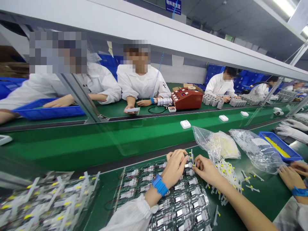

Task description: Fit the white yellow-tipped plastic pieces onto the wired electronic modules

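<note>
My left hand (175, 168), with a blue wrist strap (160, 185), reaches over the far right corner of a clear blister tray (172, 205). Its fingers are curled down at a tray pocket, and what they grip is hidden. Close by, my right hand (205, 170) pinches a small white plastic piece with a yellow tip (195, 164) above the same corner. Another white strip with yellow bits (192, 155) stands between the two hands. Rows of small silvery-white parts with thin wires (181, 212) sit in the tray pockets.
Loose white-and-yellow pieces (228, 179) lie right of the tray, behind them plastic bags (223, 144) and a blue bin (281, 146). More filled trays (48, 202) are stacked left. A green conveyor (134, 136) runs beyond; co-workers sit across it, and another person's hands (292, 176) are at right.
</note>
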Demonstrator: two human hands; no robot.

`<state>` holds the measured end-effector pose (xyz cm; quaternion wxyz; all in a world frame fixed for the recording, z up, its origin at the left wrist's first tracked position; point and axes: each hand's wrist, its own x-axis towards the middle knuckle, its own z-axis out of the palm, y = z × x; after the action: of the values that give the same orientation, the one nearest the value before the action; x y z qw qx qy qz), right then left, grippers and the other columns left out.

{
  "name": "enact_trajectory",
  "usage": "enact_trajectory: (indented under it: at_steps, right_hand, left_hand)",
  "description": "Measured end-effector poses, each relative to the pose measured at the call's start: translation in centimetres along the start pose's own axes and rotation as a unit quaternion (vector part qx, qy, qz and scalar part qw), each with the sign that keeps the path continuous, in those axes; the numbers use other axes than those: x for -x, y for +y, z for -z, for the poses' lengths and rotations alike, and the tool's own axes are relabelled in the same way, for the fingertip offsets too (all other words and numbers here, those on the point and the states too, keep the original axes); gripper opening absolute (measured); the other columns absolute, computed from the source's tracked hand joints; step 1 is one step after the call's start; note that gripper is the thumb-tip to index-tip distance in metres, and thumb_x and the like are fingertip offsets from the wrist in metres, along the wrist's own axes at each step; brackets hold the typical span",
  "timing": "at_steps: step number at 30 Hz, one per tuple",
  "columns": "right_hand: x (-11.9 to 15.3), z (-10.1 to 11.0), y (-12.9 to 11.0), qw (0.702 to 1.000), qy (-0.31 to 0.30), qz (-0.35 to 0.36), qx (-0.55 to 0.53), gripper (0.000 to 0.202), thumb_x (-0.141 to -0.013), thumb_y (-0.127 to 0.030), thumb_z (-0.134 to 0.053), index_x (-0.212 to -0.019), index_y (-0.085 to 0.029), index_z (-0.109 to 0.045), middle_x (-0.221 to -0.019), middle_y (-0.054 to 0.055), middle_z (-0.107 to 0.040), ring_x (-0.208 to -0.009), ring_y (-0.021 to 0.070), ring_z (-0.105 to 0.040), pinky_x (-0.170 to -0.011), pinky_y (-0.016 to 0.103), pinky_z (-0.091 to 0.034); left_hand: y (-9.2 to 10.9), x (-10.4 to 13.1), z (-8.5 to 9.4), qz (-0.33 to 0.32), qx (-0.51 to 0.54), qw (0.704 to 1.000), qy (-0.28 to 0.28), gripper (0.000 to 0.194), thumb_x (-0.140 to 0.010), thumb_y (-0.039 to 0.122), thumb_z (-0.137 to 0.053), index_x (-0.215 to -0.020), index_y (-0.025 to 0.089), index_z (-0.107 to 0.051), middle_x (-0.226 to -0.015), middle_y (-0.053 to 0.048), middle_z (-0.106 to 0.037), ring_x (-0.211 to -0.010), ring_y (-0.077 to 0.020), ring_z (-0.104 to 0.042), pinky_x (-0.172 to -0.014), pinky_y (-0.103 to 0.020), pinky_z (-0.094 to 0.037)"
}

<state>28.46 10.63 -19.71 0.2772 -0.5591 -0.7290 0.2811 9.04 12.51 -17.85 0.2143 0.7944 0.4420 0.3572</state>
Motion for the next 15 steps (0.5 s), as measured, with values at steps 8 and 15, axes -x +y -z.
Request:
enact_trajectory:
  at_steps: [8, 15]
  right_hand:
    - [0.3, 0.8, -1.8, 0.987, 0.085, 0.130, -0.037, 0.013, -0.091, -0.017, -0.045, -0.095, -0.022, -0.057, -0.098, 0.005, -0.054, -0.098, 0.0207, -0.055, -0.090, 0.034, -0.042]
    - [1.4, 1.0, -3.6, 0.980, -0.067, 0.154, -0.105, 0.039, -0.100, -0.031, -0.033, -0.081, -0.019, -0.065, -0.090, 0.005, -0.067, -0.091, 0.0205, -0.060, -0.087, 0.033, -0.045]
  left_hand:
    - [0.2, 0.7, -0.1, -0.118, -0.058, 0.989, -0.065, 0.009, -0.093, 0.026, -0.049, -0.087, 0.021, -0.052, -0.135, -0.011, -0.056, -0.133, -0.0276, -0.041, -0.105, -0.051, -0.026]
    - [0.6, 1.3, -0.6, -0.252, -0.123, 0.947, -0.159, 0.026, -0.089, 0.033, -0.056, -0.114, 0.027, -0.063, -0.154, -0.010, -0.036, -0.141, -0.0358, -0.027, -0.106, -0.061, -0.023]
